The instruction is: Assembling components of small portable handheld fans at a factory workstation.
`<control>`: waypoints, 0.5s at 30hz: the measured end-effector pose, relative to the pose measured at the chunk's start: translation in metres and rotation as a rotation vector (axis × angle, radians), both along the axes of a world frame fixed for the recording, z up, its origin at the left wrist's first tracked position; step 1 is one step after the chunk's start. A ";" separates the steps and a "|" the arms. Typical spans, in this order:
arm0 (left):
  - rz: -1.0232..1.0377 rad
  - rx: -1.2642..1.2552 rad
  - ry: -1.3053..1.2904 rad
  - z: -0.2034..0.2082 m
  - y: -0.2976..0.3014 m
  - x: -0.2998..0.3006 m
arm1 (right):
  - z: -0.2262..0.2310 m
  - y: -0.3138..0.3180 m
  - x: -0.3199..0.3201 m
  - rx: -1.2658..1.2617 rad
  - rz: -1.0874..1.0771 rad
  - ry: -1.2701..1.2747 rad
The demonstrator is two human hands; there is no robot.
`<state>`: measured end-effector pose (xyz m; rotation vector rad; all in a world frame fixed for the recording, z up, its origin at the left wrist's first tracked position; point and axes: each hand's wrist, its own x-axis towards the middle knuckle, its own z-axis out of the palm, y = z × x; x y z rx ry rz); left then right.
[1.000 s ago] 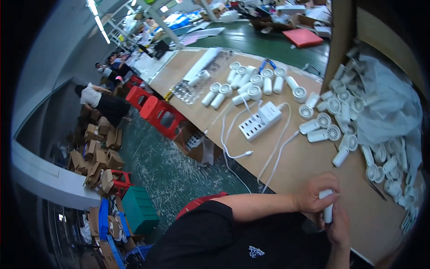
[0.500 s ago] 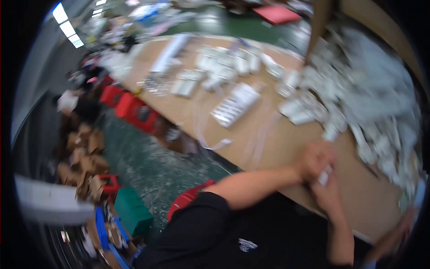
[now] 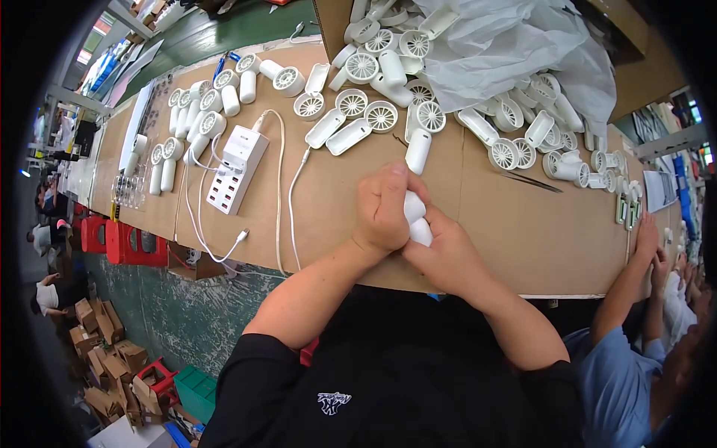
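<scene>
Close to the table's front edge, my two hands are pressed together around a white plastic fan part [image 3: 415,216]. My left hand [image 3: 381,209] wraps it from the left with curled fingers. From the other side my right hand [image 3: 448,250] grips its lower end, thumb along it. Much of the part is hidden by the fingers. Just beyond my knuckles lies a white handheld fan [image 3: 419,151] with a round spoked grille. Loose white half-shells [image 3: 349,137] and round grilles [image 3: 381,116] lie farther off.
A white multi-port charger [image 3: 237,170] with trailing white cables [image 3: 292,201] stands to the left, near several assembled fans [image 3: 210,123]. A large heap of fan parts under a translucent plastic sheet [image 3: 515,52] spills from a carton. At right, a co-worker's hands [image 3: 648,243] rest at the table.
My view has swung right and steadied, so the table and heap sit farther left. Both hands remain together around the white part.
</scene>
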<state>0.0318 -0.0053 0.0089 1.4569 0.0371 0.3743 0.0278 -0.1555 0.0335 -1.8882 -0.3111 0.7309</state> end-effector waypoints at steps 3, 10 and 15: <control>0.036 -0.028 0.059 0.000 0.001 0.002 | -0.001 -0.002 0.001 0.047 -0.020 0.005; 0.024 -0.071 0.094 0.000 0.004 0.011 | 0.007 -0.021 0.030 0.306 -0.069 0.393; 0.022 0.028 0.125 -0.009 0.011 -0.004 | 0.001 -0.017 0.033 0.327 -0.009 0.466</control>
